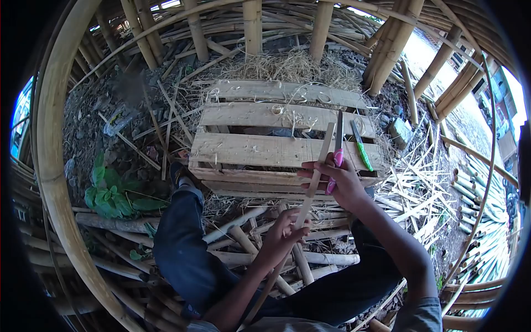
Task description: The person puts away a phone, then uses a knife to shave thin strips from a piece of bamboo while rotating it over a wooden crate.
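A long, thin bamboo strip [315, 185] runs slantwise over the front edge of a slatted wooden crate [243, 150]. My left hand [282, 232] is closed round the lower part of the strip. Higher up, my right hand [342, 180] holds a knife [338, 156] with a pink handle, its blade pointing away from me, and its fingers also touch the strip. A second knife [361, 146] with a green handle lies on the crate's right side. Curly shavings [290, 117] are scattered on the slats.
Bamboo poles [253, 27] stand behind the crate. Cut bamboo pieces [409, 193] litter the ground at the right, near stacked canes [470, 193]. A leafy plant [113, 191] grows at the left. More poles [238, 257] lie beneath my legs.
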The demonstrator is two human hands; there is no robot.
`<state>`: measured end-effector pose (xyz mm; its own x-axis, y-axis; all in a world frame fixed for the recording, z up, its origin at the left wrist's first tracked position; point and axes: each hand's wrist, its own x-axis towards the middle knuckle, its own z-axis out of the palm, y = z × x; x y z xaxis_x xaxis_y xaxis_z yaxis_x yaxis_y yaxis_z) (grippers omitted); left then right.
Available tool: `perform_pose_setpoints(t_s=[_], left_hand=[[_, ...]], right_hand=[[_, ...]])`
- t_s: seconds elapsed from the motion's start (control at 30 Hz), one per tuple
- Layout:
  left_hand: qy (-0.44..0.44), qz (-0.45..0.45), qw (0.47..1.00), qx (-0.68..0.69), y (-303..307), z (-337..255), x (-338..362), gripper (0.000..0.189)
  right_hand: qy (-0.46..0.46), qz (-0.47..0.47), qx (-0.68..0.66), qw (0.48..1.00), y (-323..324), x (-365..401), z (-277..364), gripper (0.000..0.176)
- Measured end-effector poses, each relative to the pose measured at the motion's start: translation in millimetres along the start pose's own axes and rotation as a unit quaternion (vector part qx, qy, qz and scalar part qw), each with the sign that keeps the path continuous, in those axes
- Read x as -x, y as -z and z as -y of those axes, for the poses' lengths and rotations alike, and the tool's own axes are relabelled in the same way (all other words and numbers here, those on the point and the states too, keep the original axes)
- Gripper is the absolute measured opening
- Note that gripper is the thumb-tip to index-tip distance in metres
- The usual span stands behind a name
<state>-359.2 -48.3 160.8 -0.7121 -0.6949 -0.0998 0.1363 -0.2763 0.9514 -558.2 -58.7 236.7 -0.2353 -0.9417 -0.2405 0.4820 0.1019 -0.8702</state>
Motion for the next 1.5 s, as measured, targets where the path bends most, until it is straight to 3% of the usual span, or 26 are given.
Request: perform_pose_setpoints(t_s=[0.03,0.07,0.27,0.33,0.37,0.4,0.43,0.5,0.53,0.57,0.6,0.67,0.73,0.77,0.87,0.93,0.97,1.0,1.03,1.07,1.1,1.17,1.3,1.4,1.43,1.5], left_hand=[[0.100,0.050,0.987,0.113,-0.8,-0.3,-1.8,0.041],[0.136,0.054,0.981,0.124,-4.5,-9.9,0.1,0.035],[0.136,0.084,0.970,0.181,7.7,-14.2,1.1,0.026],[0.131,0.090,0.966,0.203,9.7,-19.8,2.1,0.033],[0.131,0.089,0.966,0.202,13.0,-16.8,2.0,0.033],[0.144,0.126,0.939,0.286,17.4,-10.8,1.1,0.032],[0.157,0.162,0.902,0.369,19.4,-7.3,1.4,0.031],[0.158,0.165,0.898,0.377,19.3,-8.4,1.7,0.031],[0.161,0.169,0.893,0.384,19.1,-9.4,1.7,0.032],[0.160,0.169,0.893,0.385,18.6,-12.0,2.0,0.032],[0.145,0.152,0.928,0.309,17.8,-15.7,3.2,0.030],[0.128,0.134,0.955,0.231,16.6,-17.8,4.5,0.029],[0.126,0.015,0.990,0.067,14.4,-16.9,5.6,0.026],[0.126,0.015,0.990,0.067,13.5,-16.9,6.2,0.026],[0.085,-0.039,0.995,-0.040,11.8,-14.6,9.1,0.021],[-0.001,-0.060,0.969,-0.241,10.6,-7.6,14.3,0.020],[0.000,-0.057,0.969,-0.241,7.7,-8.4,18.8,0.020],[0.063,-0.013,0.991,-0.113,3.6,-11.9,23.6,0.022],[0.124,0.034,0.992,0.015,1.4,-13.0,26.5,0.025],[0.132,0.081,0.984,0.084,4.9,-2.8,26.8,0.032],[0.130,0.088,0.984,0.080,7.5,-9.6,23.5,0.032],[0.187,0.178,0.913,0.317,13.4,-32.1,21.2,0.037],[0.179,0.236,0.877,0.378,27.9,-29.1,16.3,0.044],[0.168,0.224,0.884,0.375,17.5,-40.4,19.8,0.053],[0.168,0.224,0.885,0.371,16.5,-42.0,20.4,0.053],[0.138,0.145,0.948,0.246,15.6,-44.7,20.1,0.057]], right_hand=[[-0.004,0.019,0.018,1.000,-0.2,-1.3,-1.0,0.012],[0.003,0.043,0.063,0.997,-1.4,-1.6,-1.1,0.012],[-0.039,0.017,0.078,0.996,-0.8,-4.1,9.5,0.016],[-0.040,0.004,0.091,0.995,-1.2,-2.4,10.5,0.016],[-0.027,-0.009,0.199,0.980,-3.2,1.1,13.2,0.017],[-0.014,-0.022,0.305,0.952,-4.7,3.1,14.3,0.018],[-0.015,-0.021,0.305,0.952,-4.9,4.2,12.1,0.018],[0.112,0.017,0.555,0.824,-5.1,8.3,5.3,0.024],[0.112,0.018,0.556,0.824,-7.7,12.1,2.9,0.024],[0.138,0.033,0.616,0.775,-12.6,16.5,0.4,0.024],[0.163,0.048,0.672,0.721,-16.8,20.6,-3.6,0.023],[0.155,0.070,0.679,0.714,-19.9,26.0,-19.8,0.021],[0.141,0.120,0.684,0.705,-25.5,31.9,-31.0,0.019],[0.141,0.119,0.684,0.706,-29.2,33.8,-31.8,0.019],[0.181,0.146,0.736,0.635,-31.9,32.1,-32.4,0.020],[0.144,0.065,0.744,0.649,-21.7,16.0,-25.9,0.024],[0.174,-0.016,0.743,0.646,-2.7,-2.2,-15.7,0.026],[0.203,-0.100,0.737,0.637,23.8,-23.2,0.2,0.029],[0.167,-0.186,0.744,0.620,47.0,-37.8,19.0,0.033],[0.165,-0.223,0.717,0.639,58.0,-34.6,40.9,0.036],[0.145,-0.250,0.662,0.692,72.5,-31.6,51.7,0.040],[0.116,-0.257,0.545,0.790,92.9,-26.2,50.9,0.041],[0.127,-0.225,0.534,0.805,80.2,-14.8,47.8,0.039],[0.123,-0.165,0.477,0.855,48.7,-3.8,45.1,0.036],[0.125,-0.166,0.474,0.855,44.9,-3.4,42.6,0.036],[0.135,-0.089,0.556,0.815,40.6,-1.9,38.9,0.035]])
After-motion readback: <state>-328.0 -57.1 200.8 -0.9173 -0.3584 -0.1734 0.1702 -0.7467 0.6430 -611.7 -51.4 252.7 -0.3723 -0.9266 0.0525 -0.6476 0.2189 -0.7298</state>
